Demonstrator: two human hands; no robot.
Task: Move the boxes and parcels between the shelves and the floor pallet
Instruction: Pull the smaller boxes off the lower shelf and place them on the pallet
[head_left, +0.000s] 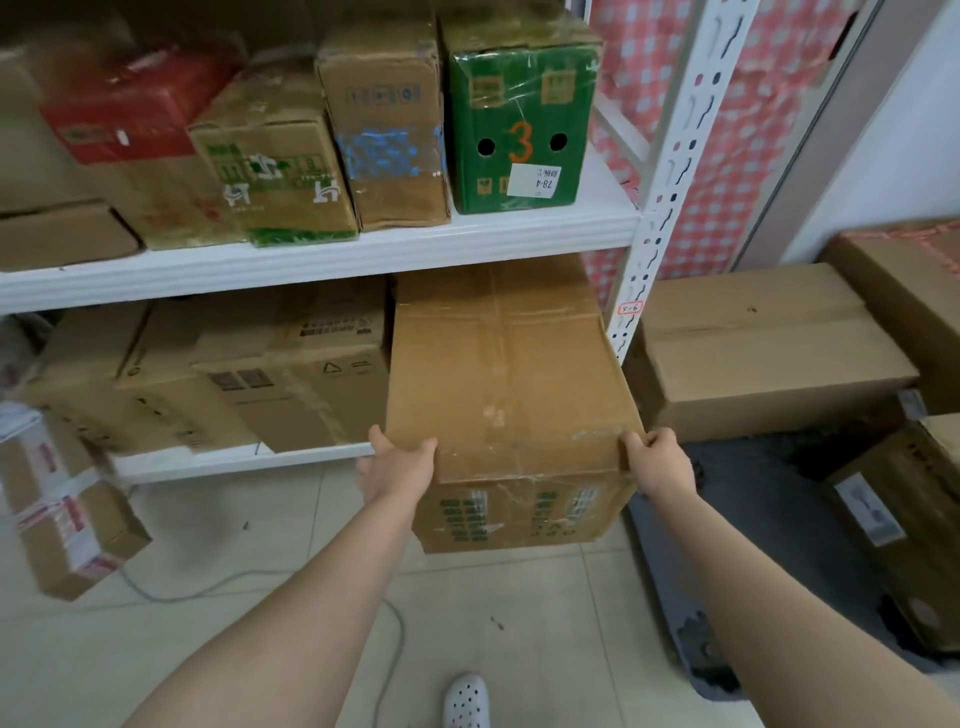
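progress: about the middle of one move, i judge; box (498, 374) lies partly on the lower shelf (234, 460), at its right end beside the post (649, 234), with its near end out past the shelf lip and over the floor (311, 597)
direction: i cannot tell whether this box is coming out for the pallet (753, 519) or going in; either way it is neither fully shelved nor set down
done: cartons (769, 343) stand on or beside the pallet to my right, i cannot say which; whether they came off the shelves the view does not show
left to do: finish this box, then, i guess, plenty more; the upper shelf (363, 249) holds a row that includes a green box (519, 114), and the lower shelf has several brown ones packed to the left of mine
left hand (400, 462): clamped on the near left corner of the box, thumb on the top face at the edge, fingers wrapped round the left side and mostly hidden
right hand (657, 460): clamped on the near right corner, fingers curled over the top edge, palm against the right side
box to fingers: box sits between my two hands, touching both; its front face hangs below my grip and its top runs away from my fingers into the shelf
weight: far end seems to rest on the shelf, so i judge my hands carry only the near end
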